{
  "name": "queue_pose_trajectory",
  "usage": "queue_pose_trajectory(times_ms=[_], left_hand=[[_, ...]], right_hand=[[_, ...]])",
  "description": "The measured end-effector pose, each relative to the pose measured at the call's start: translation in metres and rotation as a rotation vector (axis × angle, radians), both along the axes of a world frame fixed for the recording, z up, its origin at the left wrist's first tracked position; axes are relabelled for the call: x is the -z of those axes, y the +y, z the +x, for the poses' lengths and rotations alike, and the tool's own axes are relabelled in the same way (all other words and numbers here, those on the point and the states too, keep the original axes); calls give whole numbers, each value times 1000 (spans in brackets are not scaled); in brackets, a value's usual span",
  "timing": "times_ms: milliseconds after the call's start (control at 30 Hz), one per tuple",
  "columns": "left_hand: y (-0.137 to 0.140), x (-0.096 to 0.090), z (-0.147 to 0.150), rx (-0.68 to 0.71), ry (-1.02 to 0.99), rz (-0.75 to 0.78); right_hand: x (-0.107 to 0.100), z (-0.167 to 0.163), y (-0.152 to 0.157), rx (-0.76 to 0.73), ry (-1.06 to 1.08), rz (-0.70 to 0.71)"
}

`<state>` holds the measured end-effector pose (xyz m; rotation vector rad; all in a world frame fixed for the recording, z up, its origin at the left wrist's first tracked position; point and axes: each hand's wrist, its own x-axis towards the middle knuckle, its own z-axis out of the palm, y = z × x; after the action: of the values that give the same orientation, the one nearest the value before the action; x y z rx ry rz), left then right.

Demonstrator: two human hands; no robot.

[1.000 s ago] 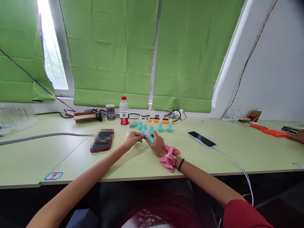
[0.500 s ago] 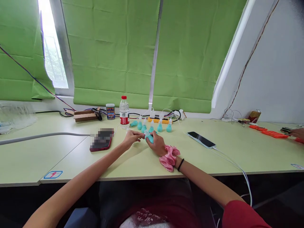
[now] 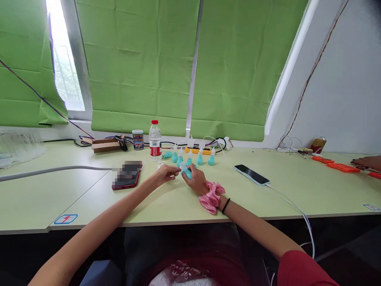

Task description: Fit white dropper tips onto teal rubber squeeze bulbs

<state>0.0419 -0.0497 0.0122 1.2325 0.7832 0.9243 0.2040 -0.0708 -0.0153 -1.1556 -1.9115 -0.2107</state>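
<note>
My right hand [image 3: 195, 179] is wrapped round the teal bulb of a nasal aspirator [image 3: 187, 173], low over the table. The aspirator's clear plastic tip [image 3: 182, 165] points left and away from me. Thumb and fingers of my left hand [image 3: 166, 174] are closed in a pinch at that tip; the exact contact is too small to make out. Just beyond my hands stand several teal aspirators [image 3: 199, 159] with clear tips upright. A teal bulb [image 3: 167, 154] lies on its side at their left. A small clear piece [image 3: 160, 163] lies behind my left hand.
A water bottle [image 3: 155, 143] and a can [image 3: 138, 140] stand at the back. One phone [image 3: 127, 175] lies left, another phone [image 3: 251, 175] right, with cables. A yellow power strip [image 3: 196, 151] sits behind the aspirators. Far right, another person's hand [image 3: 367, 162] is by orange parts [image 3: 342, 167].
My hands stay almost in place at the aspirator, with slight finger movement of the left hand. The other person's hand at far right has moved left. The view has shifted slightly.
</note>
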Motion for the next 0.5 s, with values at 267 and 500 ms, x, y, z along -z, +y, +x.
queue_pose_trajectory(times_ms=[267, 500], left_hand=[[-1, -3, 4, -56, -41, -66], [-1, -1, 5, -146, -34, 39]], right_hand=[[2, -1, 0, -14, -82, 56], [1, -2, 0, 89, -160, 130]])
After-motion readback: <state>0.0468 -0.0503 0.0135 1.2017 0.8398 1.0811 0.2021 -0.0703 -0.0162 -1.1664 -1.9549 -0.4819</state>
